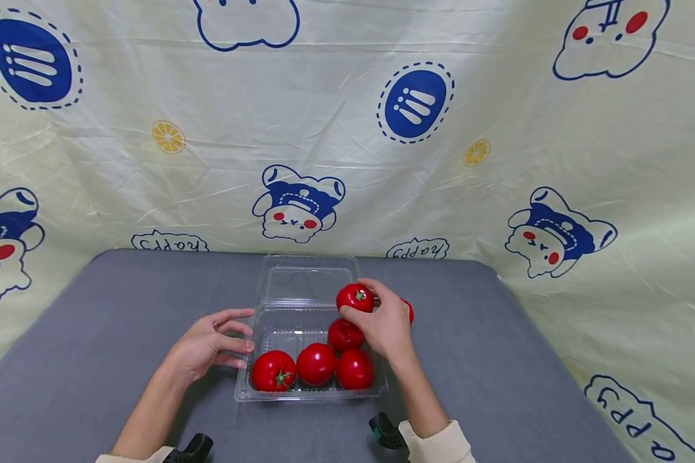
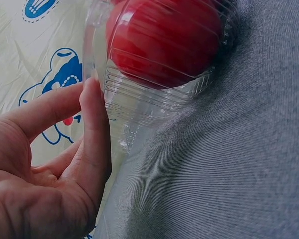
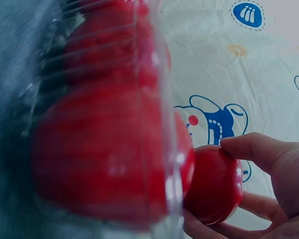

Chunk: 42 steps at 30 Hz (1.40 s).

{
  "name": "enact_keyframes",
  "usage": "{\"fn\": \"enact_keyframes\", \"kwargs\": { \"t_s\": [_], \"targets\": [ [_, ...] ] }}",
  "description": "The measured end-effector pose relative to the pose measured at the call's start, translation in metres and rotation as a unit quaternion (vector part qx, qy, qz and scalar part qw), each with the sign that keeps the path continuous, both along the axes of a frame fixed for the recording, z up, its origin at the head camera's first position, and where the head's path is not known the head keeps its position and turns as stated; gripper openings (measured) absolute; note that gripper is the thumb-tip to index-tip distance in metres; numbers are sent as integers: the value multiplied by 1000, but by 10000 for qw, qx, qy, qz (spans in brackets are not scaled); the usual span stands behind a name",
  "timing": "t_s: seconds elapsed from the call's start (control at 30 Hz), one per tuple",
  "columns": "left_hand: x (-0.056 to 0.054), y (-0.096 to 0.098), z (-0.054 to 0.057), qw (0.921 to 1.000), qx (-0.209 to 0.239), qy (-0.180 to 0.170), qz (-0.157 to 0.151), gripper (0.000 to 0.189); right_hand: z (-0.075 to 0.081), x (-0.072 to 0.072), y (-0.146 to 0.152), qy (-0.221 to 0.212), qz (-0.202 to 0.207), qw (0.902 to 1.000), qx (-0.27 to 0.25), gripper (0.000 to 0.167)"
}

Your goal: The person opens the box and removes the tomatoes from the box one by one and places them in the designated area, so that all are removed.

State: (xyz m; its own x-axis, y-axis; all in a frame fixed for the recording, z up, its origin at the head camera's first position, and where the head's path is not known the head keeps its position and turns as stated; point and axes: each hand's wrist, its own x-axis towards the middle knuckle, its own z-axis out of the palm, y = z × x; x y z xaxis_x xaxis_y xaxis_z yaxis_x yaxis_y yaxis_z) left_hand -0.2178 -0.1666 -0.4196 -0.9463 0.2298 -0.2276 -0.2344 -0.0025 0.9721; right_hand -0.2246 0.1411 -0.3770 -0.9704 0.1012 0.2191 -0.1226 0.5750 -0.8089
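Observation:
My right hand [image 1: 387,321] grips a shiny red tomato [image 1: 354,297] between thumb and fingers, over the back right part of a clear plastic clamshell box [image 1: 313,397]. In the right wrist view the same tomato [image 3: 213,184] shows beyond the box wall. Three tomatoes line the front of the box: a left one with a green stem [image 1: 273,371], a middle one [image 1: 316,364] and a right one [image 1: 355,369]. Behind the right one sits another tomato [image 1: 345,335]. My left hand [image 1: 208,342] has its fingers extended, fingertips [image 2: 92,92] touching the box's left rim.
The box's clear lid [image 1: 307,280] lies folded open toward the back. One more tomato [image 1: 410,311] lies right of the box, partly hidden by my right hand. A grey cloth covers the table [image 1: 121,321]; a printed curtain [image 1: 336,128] hangs behind it.

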Motion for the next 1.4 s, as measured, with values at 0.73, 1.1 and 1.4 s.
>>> {"fn": "enact_keyframes", "kwargs": {
  "t_s": [0.73, 1.1, 1.4],
  "targets": [
    [-1, 0, -1, 10000, -1, -17, 25, 72, -4, -1, 47, 97, -385, 9984, 393, 58],
    [0, -1, -2, 10000, 28, -6, 21, 71, -2, -5, 57, -48, -415, 9981, 460, 58],
    [-1, -2, -2, 10000, 17, -2, 24, 69, 0, -9, 70, -76, -607, 9971, 444, 58]
  ]
}}
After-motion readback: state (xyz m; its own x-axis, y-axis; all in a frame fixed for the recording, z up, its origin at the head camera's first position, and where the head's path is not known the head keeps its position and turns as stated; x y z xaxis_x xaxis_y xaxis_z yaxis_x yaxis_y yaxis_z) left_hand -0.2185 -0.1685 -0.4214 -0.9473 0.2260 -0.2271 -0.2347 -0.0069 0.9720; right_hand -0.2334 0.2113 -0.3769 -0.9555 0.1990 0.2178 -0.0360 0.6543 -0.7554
